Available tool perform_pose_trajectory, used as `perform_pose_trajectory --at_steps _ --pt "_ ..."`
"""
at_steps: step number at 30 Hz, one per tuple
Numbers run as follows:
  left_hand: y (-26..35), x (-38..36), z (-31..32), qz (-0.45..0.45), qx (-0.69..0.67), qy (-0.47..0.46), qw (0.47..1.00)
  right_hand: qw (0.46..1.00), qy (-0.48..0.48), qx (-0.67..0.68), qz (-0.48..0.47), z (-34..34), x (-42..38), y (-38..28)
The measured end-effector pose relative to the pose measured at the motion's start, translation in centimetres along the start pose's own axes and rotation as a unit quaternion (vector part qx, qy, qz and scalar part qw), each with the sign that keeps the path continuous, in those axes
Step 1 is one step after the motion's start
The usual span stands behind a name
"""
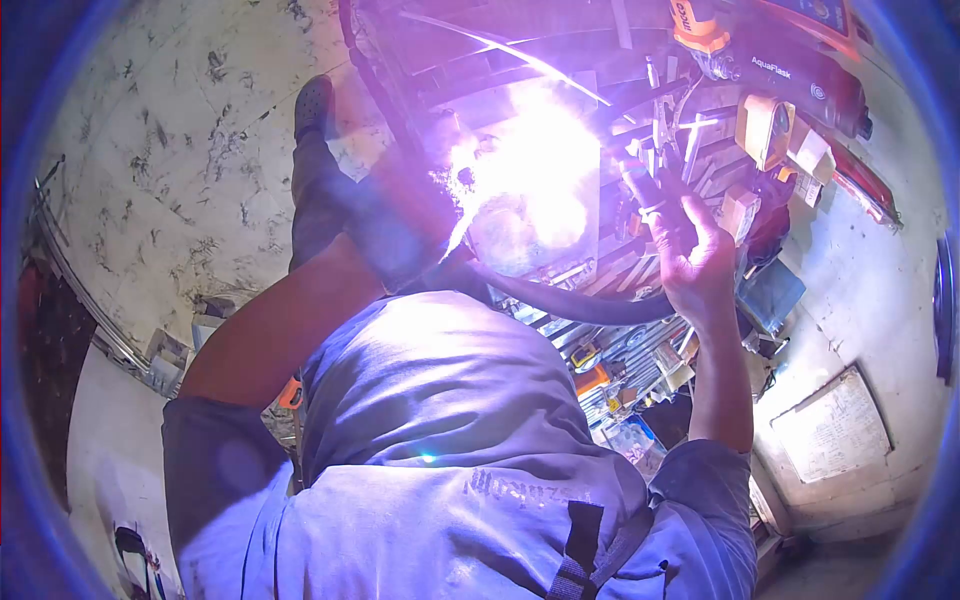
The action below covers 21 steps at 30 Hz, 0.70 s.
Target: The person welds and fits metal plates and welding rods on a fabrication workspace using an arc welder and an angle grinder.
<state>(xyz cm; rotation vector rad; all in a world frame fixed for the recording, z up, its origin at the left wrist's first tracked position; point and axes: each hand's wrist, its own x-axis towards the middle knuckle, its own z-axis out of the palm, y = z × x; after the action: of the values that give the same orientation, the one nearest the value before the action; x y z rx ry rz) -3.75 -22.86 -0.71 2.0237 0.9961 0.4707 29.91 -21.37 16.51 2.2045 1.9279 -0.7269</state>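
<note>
A blinding white-violet glare (pixel 545 160) fills the upper middle, over a pale plate (pixel 585 245) on the cluttered work surface. To its right, my right hand (pixel 695 255) is closed round a dark torch-like handle (pixel 640 185) that points toward the light. A thick dark hose (pixel 590 305) curves below the glare and reaches my right hand. On the left side of the light, my left hand (pixel 405 215) is a dark, washed-out shape. Its fingers, and anything in them, cannot be made out.
An orange tool (pixel 700 30) and a dark AquaFlask bottle (pixel 810 85) lie at the upper right. Small boxes (pixel 765 130) are beside them. Metal pieces and hand tools (pixel 625 360) crowd the area below the hose. A written sheet (pixel 830 425) is at the right.
</note>
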Motion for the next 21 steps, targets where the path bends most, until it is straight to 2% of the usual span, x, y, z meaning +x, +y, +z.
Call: perform_pose_trajectory --at_steps 2,3,9,12,15,18,21 --pt "0.5 0.8 -0.7 -0.020 -0.012 -0.008 1.000 0.995 -0.030 0.081 0.054 -0.7 0.2 -1.4" --pt "0.8 0.9 -0.7 -0.026 0.000 0.004 1.000 0.991 -0.026 0.117 0.051 -0.3 0.3 -0.4" --pt "0.0 0.4 0.0 0.022 0.023 0.015 0.999 0.991 -0.031 0.126 0.031 -0.5 0.6 0.7" --pt "0.5 0.7 -0.9 -0.005 -0.007 0.007 1.000 0.991 -0.034 0.132 0.009 -0.3 1.0 1.1" --pt "-0.2 0.5 0.0 0.017 -0.011 0.029 0.999 0.988 -0.072 0.137 0.028 -1.0 1.3 0.0" --pt "-0.6 0.4 0.4 0.025 -0.018 0.038 0.999 0.988 -0.053 0.140 0.025 -0.8 1.4 0.2" --pt "-1.4 0.0 1.7 0.074 0.031 0.098 0.992 0.985 -0.054 0.163 0.019 -0.6 1.3 0.3"
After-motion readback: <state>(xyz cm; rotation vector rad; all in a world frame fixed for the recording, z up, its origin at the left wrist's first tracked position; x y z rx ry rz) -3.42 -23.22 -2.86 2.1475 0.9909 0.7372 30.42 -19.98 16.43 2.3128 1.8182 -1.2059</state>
